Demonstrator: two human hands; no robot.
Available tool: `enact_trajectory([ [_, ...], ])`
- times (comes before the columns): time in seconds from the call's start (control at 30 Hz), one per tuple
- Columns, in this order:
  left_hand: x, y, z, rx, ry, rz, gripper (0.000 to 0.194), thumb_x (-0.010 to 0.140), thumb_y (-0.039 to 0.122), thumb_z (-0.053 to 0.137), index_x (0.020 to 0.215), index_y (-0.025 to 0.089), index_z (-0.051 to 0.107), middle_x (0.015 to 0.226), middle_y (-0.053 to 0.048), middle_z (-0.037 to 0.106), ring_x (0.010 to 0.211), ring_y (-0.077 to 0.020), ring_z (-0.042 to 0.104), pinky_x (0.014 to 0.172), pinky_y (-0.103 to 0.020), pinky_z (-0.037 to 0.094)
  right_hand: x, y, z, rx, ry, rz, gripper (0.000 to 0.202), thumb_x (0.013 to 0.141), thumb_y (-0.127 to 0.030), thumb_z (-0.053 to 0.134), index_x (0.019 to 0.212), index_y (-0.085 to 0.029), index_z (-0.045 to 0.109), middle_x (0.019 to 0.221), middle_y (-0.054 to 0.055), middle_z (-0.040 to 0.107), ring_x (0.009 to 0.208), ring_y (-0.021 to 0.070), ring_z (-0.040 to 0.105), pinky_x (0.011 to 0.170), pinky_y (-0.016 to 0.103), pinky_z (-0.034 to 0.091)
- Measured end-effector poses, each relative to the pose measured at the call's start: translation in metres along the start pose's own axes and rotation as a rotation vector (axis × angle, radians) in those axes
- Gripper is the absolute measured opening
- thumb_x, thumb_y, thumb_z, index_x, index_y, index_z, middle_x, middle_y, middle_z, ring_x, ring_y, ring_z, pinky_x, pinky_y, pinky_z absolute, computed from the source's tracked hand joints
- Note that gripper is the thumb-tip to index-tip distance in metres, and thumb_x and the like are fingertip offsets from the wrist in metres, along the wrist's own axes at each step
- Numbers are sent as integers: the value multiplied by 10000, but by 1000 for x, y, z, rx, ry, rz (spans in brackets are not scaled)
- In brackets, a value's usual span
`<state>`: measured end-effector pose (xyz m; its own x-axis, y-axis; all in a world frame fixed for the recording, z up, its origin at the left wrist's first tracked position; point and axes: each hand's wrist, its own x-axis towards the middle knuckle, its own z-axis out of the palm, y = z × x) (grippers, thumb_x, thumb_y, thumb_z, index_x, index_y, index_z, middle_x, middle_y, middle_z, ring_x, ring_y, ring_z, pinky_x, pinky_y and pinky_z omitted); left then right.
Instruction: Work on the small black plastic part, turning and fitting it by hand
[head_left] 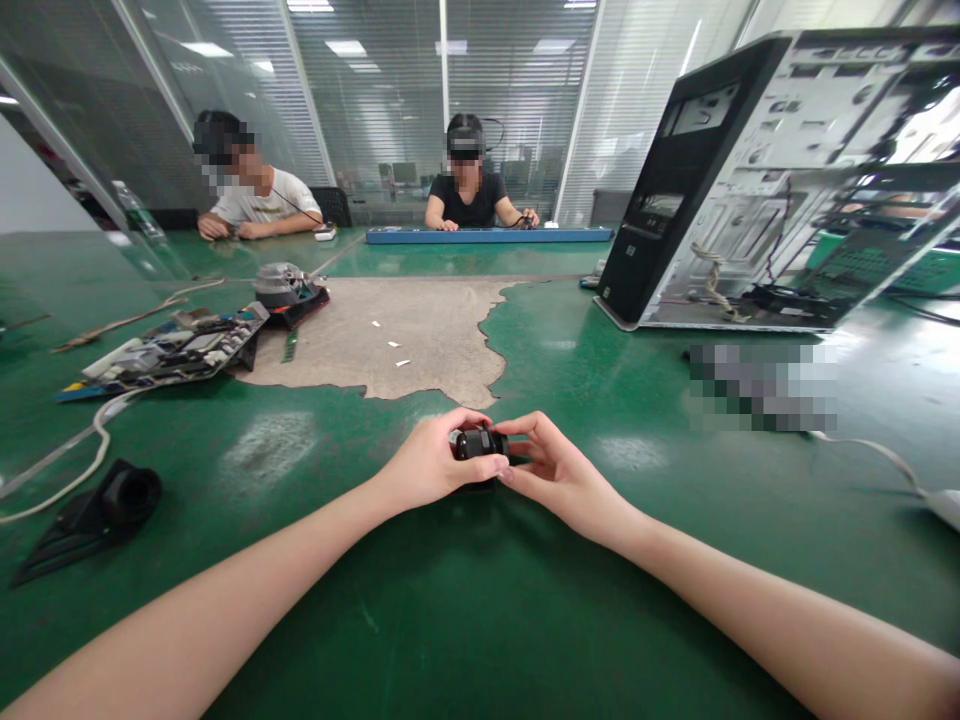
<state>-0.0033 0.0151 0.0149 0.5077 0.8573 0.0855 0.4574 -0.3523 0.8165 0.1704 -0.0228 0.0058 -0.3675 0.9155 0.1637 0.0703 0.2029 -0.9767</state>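
A small, glossy black cylindrical part (pixel 474 443), lens-like in shape, lies sideways between my hands just above the green tabletop or resting on it; I cannot tell which. My left hand (pixel 435 462) wraps round its left side, thumb along the front. From the right, my right hand (pixel 551 468) grips its end with thumb and fingertips pinched close. The fingers hide part of its surface. Off to the left on the table lies a black plastic piece (pixel 97 510) with a round ring at one end and a pointed flat end.
An opened computer case (pixel 697 190) stands at the right. Circuit boards (pixel 172 345) with loose parts lie at the left beside a white cable (pixel 97 440). The green covering (pixel 360 620) is torn, baring a beige patch (pixel 420 330). Two people sit across, behind a blue bar (pixel 487 236).
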Motion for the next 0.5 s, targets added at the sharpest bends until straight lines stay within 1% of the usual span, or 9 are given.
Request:
enact_trajectory([
  [0.13, -1, 1, 0, -19, -16, 4, 412, 675, 392, 605, 1015, 175, 523, 929, -33, 611, 811, -184, 577, 704, -273, 454, -1, 2, -1, -55, 2, 6, 355, 755, -192, 559, 1078, -238, 418, 1126, 54, 488, 1059, 180, 508, 820, 331, 494],
  [0.27, 0, 1, -1, -15, -14, -7, 431, 666, 386, 610, 1029, 173, 516, 955, -40, 604, 828, -188, 575, 711, -278, 453, -1, 5, 0, -56, -2, -8, 315, 736, -142, 552, 1015, -229, 436, 1083, 42, 502, 1037, 172, 515, 817, 325, 490],
  [0.37, 0, 1, -1, -7, -14, -17, 435, 666, 383, 608, 1032, 168, 516, 954, -42, 604, 830, -191, 575, 713, -281, 452, 0, 6, 1, -36, 57, 12, 272, 723, -139, 557, 955, -219, 440, 1049, 39, 517, 977, 164, 547, 789, 323, 494],
  [0.47, 1, 1, -2, 6, -10, -17, 417, 676, 387, 600, 1021, 166, 522, 937, -38, 605, 815, -188, 574, 710, -283, 450, 2, 7, 1, 16, 153, 70, 291, 703, -158, 588, 934, -215, 419, 1018, 44, 541, 928, 166, 578, 770, 331, 495],
  [0.5, 0, 1, -2, 8, -8, -16, 414, 678, 387, 599, 1019, 166, 522, 934, -38, 604, 814, -188, 573, 710, -284, 449, 3, 6, 1, 39, 166, 85, 302, 694, -168, 602, 929, -212, 418, 1015, 46, 551, 925, 169, 584, 780, 336, 492],
])
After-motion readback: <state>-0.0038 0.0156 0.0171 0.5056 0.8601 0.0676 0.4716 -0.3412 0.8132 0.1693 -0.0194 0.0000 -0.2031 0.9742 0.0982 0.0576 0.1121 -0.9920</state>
